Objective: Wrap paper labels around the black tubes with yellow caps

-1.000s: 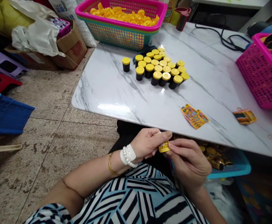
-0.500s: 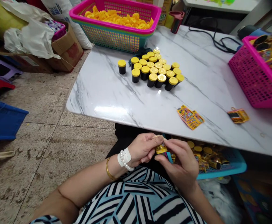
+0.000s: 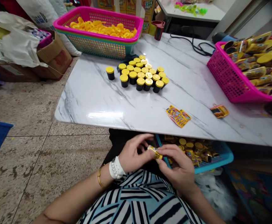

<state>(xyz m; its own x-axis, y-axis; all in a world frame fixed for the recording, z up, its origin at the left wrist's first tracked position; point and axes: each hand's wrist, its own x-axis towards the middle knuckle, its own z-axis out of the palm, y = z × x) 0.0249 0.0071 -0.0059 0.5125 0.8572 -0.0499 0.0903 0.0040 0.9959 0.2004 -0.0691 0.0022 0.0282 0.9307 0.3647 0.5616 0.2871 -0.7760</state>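
Over my lap, my right hand [image 3: 179,166] pinches a small yellow printed wrapper [image 3: 155,152] between thumb and fingers. My left hand [image 3: 134,152] has its thumb against the wrapper's left end; its index finger is raised and curved, and the other fingers are partly hidden. Beyond the hands, flat printed wrappers [image 3: 178,115] lie near the table's front edge, with a small bundle [image 3: 220,111] of similar ones to their right. Black tubs with yellow lids [image 3: 140,81] stand grouped on the marble-patterned table [image 3: 91,96]; one tub [image 3: 110,73] stands apart on the left.
A blue basket [image 3: 226,157] of wrapped tubs sits below the table edge, right of my lap. A pink basket [image 3: 229,82] heaped with wrapped tubs stands at right. Stacked baskets [image 3: 98,46] hold yellow rings at the back. A black cable [image 3: 194,46] lies behind.
My left index finger has lifted and opened away from the wrapper, which is now tilted and more visible. The view has shifted, showing more of the right-hand basket.
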